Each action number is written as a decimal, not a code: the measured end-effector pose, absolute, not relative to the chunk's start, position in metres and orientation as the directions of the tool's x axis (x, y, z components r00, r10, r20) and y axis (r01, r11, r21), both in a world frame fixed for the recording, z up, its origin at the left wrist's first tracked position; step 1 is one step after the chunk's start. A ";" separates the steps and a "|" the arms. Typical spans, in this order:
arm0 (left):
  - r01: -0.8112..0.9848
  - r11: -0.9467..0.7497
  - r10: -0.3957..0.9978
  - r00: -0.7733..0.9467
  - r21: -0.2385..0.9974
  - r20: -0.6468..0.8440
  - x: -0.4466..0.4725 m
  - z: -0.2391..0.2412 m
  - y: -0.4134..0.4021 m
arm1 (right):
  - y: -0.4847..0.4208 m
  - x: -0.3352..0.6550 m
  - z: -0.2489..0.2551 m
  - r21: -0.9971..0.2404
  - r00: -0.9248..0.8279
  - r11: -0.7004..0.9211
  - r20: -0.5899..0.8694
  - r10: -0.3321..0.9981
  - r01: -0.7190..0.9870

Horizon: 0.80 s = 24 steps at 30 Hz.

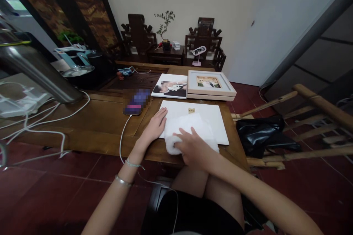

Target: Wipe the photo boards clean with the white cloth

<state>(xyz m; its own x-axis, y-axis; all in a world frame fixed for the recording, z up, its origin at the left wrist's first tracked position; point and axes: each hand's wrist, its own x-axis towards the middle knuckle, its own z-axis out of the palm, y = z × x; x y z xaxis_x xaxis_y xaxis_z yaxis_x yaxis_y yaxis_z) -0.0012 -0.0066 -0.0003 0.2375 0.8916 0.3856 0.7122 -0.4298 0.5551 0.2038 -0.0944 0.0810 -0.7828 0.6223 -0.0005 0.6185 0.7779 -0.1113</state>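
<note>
A white panel point(213, 119) lies flat on the wooden table, with a small gold-coloured metal plate point(191, 110) fixed near its far edge. Over the panel's near part is a folded, fluffy white towel point(190, 123). My right hand point(194, 150) grips the towel at its near side, some fingers laid over it. My left hand point(154, 126) rests flat along the panel's left edge, fingers stretched out and holding nothing. Just beyond the panel lie a photo print panel point(170, 86) and a light-framed picture point(211, 85) stacked on a similar frame.
A phone point(136, 102) on a white cable lies left of the panel. Farther left stand a large steel flask point(41, 66), tangled cables and a power strip point(24, 99). A pink mirror point(198, 55) stands behind. On the right, a bamboo chair point(300, 117) holds a black bag point(260, 134).
</note>
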 end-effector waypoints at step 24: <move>0.554 -0.407 0.893 0.073 0.726 0.445 0.003 0.021 -0.018 | -0.059 0.183 0.076 -0.085 -0.897 0.895 0.019 0.441 0.438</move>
